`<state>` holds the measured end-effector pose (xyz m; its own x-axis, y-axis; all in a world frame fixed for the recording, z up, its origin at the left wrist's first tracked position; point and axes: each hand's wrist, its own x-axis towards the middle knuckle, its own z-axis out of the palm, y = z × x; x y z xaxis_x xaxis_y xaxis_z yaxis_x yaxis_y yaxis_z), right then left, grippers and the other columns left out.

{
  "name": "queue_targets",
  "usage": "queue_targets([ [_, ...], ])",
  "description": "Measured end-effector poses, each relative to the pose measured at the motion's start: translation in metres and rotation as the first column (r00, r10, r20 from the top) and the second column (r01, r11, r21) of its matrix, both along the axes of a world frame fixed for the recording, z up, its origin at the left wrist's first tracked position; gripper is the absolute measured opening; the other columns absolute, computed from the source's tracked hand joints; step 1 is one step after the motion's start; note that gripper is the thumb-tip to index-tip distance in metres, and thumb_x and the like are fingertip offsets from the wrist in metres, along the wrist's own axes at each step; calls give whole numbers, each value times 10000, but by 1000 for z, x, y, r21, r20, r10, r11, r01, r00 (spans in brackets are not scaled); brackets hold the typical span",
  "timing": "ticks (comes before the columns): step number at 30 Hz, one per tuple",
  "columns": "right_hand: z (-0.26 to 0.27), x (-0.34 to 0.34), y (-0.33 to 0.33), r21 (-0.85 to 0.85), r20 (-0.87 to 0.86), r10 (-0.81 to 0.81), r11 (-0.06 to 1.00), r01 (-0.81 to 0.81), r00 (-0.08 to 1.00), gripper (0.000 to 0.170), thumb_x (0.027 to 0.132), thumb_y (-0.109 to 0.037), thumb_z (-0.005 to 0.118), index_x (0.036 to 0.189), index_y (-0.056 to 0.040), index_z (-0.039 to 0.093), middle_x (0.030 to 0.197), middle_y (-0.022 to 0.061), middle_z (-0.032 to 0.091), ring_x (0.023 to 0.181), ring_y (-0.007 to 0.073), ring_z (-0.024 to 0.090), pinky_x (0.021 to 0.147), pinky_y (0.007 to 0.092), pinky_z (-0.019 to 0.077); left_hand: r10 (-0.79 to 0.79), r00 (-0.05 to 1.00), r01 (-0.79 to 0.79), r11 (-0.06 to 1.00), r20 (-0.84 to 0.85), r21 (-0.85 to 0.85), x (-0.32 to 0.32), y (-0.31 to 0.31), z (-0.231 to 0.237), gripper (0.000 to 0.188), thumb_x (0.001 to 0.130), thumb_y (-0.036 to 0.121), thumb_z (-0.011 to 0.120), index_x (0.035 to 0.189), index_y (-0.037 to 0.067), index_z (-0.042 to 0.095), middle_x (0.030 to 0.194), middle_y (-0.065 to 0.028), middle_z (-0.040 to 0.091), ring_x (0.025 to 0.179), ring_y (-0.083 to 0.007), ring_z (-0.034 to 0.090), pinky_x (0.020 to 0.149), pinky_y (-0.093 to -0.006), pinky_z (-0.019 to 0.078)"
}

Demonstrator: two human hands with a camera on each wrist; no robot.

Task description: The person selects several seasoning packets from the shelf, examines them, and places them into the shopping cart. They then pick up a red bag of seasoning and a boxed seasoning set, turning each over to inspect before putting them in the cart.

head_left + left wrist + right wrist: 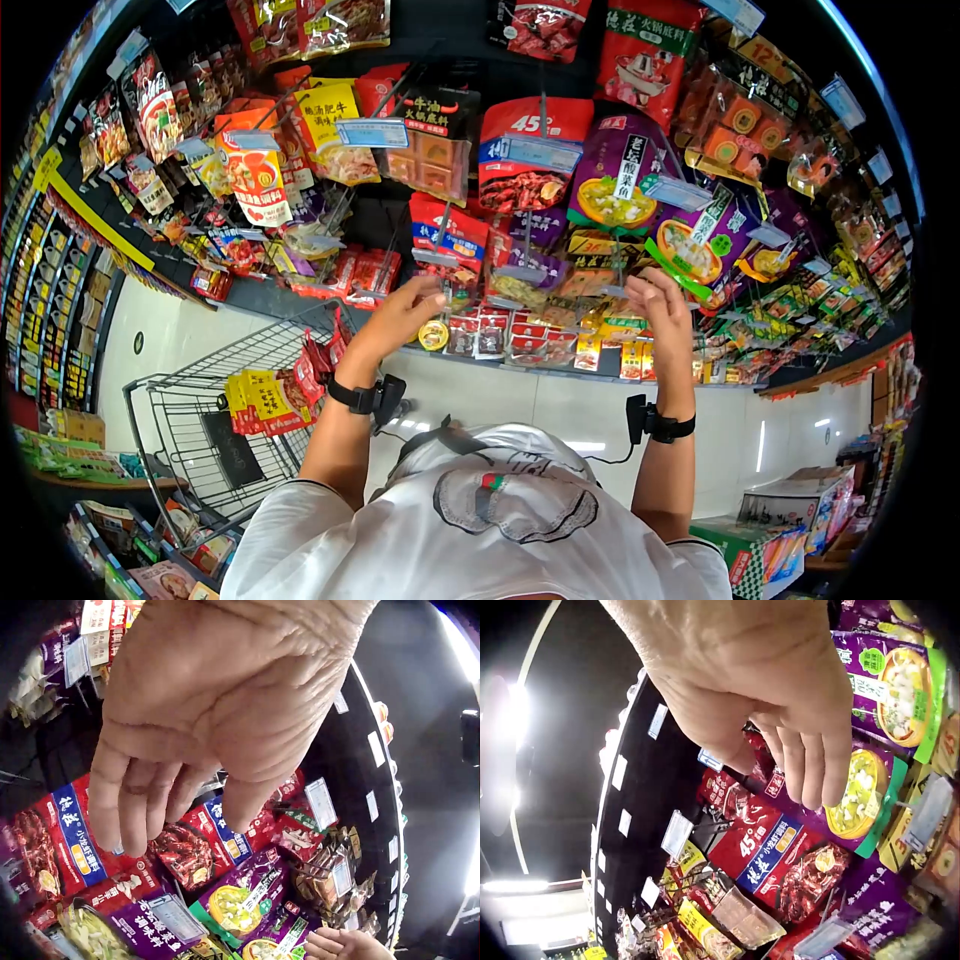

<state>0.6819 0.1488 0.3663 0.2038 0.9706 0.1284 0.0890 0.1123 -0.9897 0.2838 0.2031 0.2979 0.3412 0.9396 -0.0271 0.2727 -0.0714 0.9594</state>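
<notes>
My left hand (405, 312) (225, 690) is raised before the rack, nearest to a small red and blue seasoning pouch (448, 240). Its fingers are loosely bent and hold nothing. Further right, my right hand (662, 305) (765, 690) hangs with relaxed fingers beside a purple pouch with a green edge (692, 245), its palm bare. Between and above the hands hang a large red "45°" pouch (530, 155) (780, 859) and a purple pouch showing a bowl of fish soup (615, 180) (240, 904).
A wire shopping cart (180, 400) stands at left with yellow and red packets (265, 400) in it. Blue-white price tags (372, 132) stick out on hooks along the rack. Small boxes and packets (490, 335) line the bottom shelf. Stacked cartons (745, 550) stand behind at right.
</notes>
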Motion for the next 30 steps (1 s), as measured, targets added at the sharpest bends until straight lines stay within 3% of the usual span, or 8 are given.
queue_targets([
  [4,-7,-19,-9,-41,2,50,998,-49,999,419,1003,-215,529,1349,18,482,1213,199,642,1106,256,637,957,359,503,48,998,-46,998,47,-36,-5,5,0,577,989,320,578,1417,-27,406,1187,-138,622,1044,-179,621,784,-297,521],
  [15,-39,-51,-9,-164,-67,135,976,-145,989,395,999,-204,513,1320,26,492,1182,192,664,1075,236,654,897,329,520,96,995,-91,987,34,-134,-24,-2,-4,661,968,382,605,1422,-48,392,1195,-143,611,1024,-195,638,799,-305,522],
  [19,-53,-59,-1,-188,-106,197,958,-215,975,369,985,-157,504,1305,26,500,1191,183,665,1069,226,659,895,328,525,135,990,-129,983,38,-134,-35,-3,-18,587,964,384,609,1349,-44,495,1189,-119,610,1028,-176,633,811,-311,526],
  [20,-57,-60,1,-198,-118,208,953,-228,971,363,981,-143,502,1302,27,501,1193,181,665,1067,224,661,891,327,528,141,988,-130,980,62,-151,-36,-4,-17,532,963,356,624,1309,-35,524,1063,-91,637,955,-149,596,805,-277,494],
  [22,-67,-63,7,-192,-130,255,942,-276,958,361,975,-124,497,1301,30,501,1190,178,667,1055,222,665,879,320,533,162,985,-150,977,67,-152,-36,-8,-11,456,972,344,612,1250,-16,568,1002,-55,642,913,-111,585,772,-268,491],
  [26,-57,-76,6,-238,-117,262,929,-283,958,359,980,-119,486,1303,37,498,1180,178,669,1034,212,670,855,307,540,165,981,-147,975,100,-169,-34,-9,-7,416,973,320,609,1218,-16,584,990,-48,641,878,-109,582,753,-266,488],
  [30,-53,-75,6,-254,-114,294,915,-314,949,382,990,-193,523,1294,37,509,1184,205,661,1076,245,665,879,319,526,117,986,-100,985,115,-143,-26,-4,-3,421,976,313,595,1237,-18,579,1032,-80,649,944,-141,606,796,-289,495],
])
